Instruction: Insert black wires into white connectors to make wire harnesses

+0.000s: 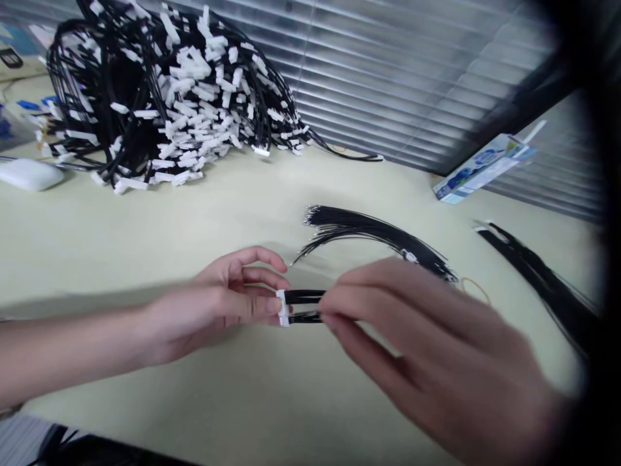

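Note:
Between thumb and fingers, my left hand [233, 294] grips a white connector [284, 309] from its left side. Black wires [305, 296] run out of the connector to the right in two groups with a gap between them. My right hand [427, 343] pinches these wires a short way from the connector; it is somewhat blurred, and it hides where the wires go beyond the fingertips. Just behind my hands lies a loose bundle of black wires [369, 225] with small metal tips at its left end.
A large heap of black cables with white connectors [204, 116] fills the back left. A white rounded object [30, 173] lies at the left. Further right are a blue and white box [478, 168] and another black wire bundle [538, 278]. Window blinds [369, 77] border the table's back edge.

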The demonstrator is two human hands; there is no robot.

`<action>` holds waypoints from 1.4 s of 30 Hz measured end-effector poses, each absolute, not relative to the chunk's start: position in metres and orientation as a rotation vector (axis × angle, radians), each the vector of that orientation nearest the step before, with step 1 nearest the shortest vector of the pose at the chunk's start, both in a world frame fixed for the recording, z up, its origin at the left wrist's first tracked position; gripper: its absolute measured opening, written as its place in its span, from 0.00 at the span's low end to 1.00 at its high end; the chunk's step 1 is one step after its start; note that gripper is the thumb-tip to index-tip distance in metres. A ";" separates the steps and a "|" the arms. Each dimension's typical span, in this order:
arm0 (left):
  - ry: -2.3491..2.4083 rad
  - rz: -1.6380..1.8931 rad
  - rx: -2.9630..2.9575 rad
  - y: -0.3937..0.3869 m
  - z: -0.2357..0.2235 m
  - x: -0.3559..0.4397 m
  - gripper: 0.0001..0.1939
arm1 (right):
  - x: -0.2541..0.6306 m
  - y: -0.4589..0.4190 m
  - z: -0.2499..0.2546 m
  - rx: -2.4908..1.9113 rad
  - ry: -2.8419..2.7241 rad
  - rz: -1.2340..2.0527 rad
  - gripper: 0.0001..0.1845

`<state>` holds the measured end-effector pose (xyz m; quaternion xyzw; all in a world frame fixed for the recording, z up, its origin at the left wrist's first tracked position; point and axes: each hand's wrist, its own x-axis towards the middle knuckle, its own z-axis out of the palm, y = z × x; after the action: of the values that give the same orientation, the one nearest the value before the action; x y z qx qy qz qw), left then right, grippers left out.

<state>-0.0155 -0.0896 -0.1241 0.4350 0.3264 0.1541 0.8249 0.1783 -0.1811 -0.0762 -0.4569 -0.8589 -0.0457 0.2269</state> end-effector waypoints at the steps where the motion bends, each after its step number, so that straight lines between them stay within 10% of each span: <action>1: 0.681 0.332 0.924 -0.090 -0.125 -0.016 0.15 | 0.177 -0.183 -0.079 -1.232 -2.423 -0.123 0.09; 42: 0.646 0.347 0.898 -0.092 -0.127 -0.019 0.15 | 0.183 -0.181 -0.085 -1.207 -2.481 -0.053 0.17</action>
<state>-0.0190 -0.0918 -0.1268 0.4244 0.3053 0.1640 0.8365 0.1826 -0.1806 -0.0848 -0.4293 -0.8827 -0.0187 0.1900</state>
